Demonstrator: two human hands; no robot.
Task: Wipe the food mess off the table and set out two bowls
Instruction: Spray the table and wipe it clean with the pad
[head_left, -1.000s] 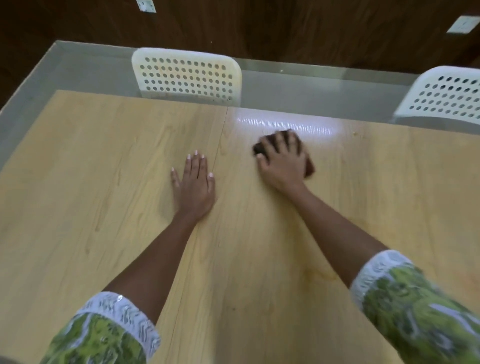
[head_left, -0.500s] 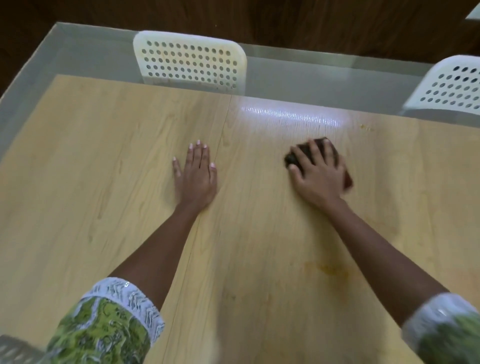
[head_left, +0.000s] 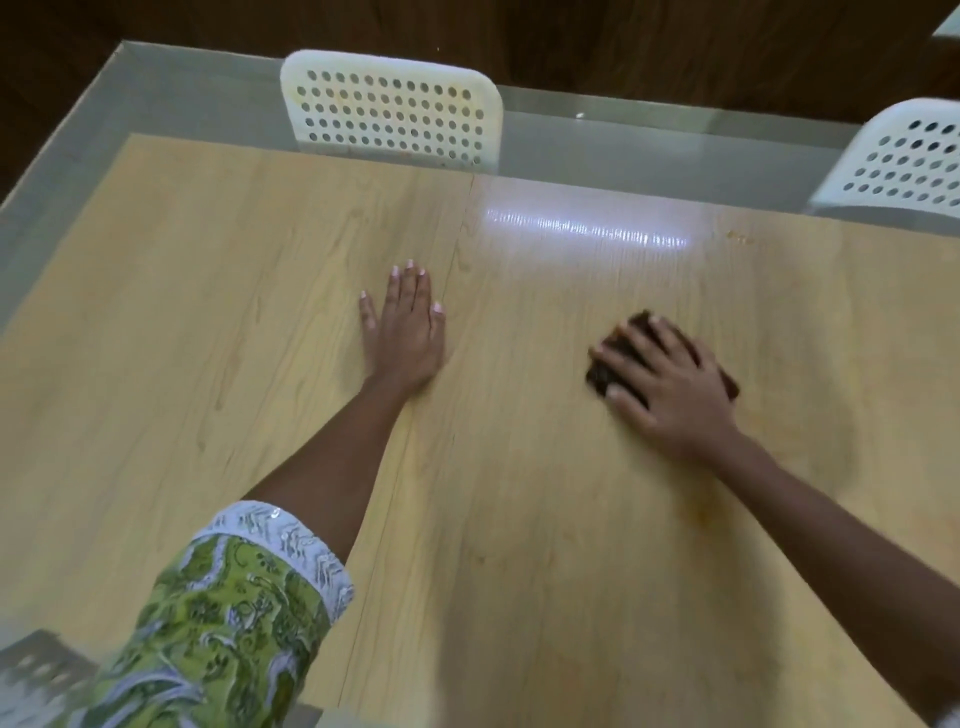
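Plainly, my right hand (head_left: 670, 387) pressed a dark cloth (head_left: 605, 371) flat against the wooden surface (head_left: 208, 364), fingers spread over it rather than curled round; my left hand (head_left: 405, 332) lay open and flat, bracing me, well apart from the cloth. A faint orange smear (head_left: 701, 512) sat near my right forearm and a few crumbs (head_left: 740, 238) lay by the far edge. I judged that a broad sweep could spread the smear or push crumbs off the edge toward the white chairs (head_left: 389, 111). The cloth was blurred, perhaps a sponge. No bowls showed, and I could read no writing anywhere.
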